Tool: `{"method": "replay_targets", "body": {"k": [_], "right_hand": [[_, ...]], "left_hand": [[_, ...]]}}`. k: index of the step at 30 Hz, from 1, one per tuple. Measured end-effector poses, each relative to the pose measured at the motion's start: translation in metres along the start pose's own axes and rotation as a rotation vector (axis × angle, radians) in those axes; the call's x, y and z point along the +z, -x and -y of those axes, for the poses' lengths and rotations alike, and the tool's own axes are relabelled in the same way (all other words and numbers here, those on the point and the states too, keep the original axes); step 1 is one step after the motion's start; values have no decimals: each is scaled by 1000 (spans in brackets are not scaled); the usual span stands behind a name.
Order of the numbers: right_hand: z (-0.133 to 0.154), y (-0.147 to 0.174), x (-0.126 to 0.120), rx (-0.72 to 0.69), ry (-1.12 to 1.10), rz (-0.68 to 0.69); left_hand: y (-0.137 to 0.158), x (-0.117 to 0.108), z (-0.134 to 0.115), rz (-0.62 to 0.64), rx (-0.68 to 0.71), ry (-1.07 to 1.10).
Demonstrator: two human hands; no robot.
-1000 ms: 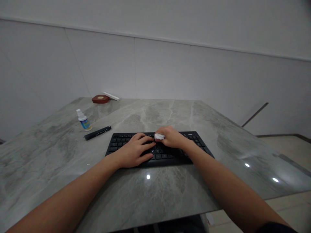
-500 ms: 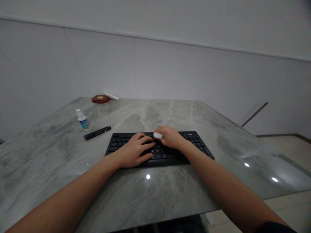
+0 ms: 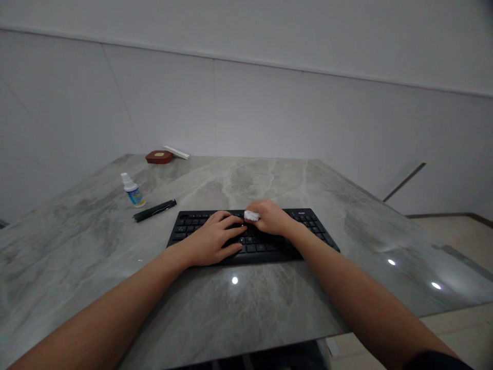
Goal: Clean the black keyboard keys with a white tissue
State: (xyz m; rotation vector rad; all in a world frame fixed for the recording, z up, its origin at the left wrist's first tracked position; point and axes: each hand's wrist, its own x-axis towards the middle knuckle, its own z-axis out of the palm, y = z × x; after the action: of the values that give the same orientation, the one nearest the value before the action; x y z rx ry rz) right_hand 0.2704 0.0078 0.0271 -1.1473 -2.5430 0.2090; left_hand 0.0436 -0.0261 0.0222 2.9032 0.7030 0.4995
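Observation:
A black keyboard lies flat near the front of the marble-patterned table. Across its left half rests my left hand, fingers spread and stretched toward the middle keys, holding nothing. My right hand is closed over the upper middle of the keyboard, with a crumpled white tissue or cloth pinched in its fingers. The white wad sits just beyond the left fingertips. Keys beneath both hands are hidden.
Left of the keyboard lies a black pen-like object. A small white spray bottle with a blue label stands behind it. At the back are a reddish-brown box and a white strip. A wall rises behind the table.
My right hand with the white wad has shifted very slightly to the right. The left hand and keyboard look almost unchanged.

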Motion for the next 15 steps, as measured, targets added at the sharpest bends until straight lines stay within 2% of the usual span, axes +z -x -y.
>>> {"method": "replay_targets", "body": {"k": [3,8,12,15], "right_hand": [[-2,0,-3,3,-16,25],[-5,1,-3,45,-5,-47],[0,1,-3,-4,-39,19],[-2,1,-9,82,3,36]], "left_hand": [[0,0,-1,3,-3,-6],[0,1,-1,1,-1,-13],[0,0,0,-8,11,-9],[0,0,0,-13,10,-10]]}}
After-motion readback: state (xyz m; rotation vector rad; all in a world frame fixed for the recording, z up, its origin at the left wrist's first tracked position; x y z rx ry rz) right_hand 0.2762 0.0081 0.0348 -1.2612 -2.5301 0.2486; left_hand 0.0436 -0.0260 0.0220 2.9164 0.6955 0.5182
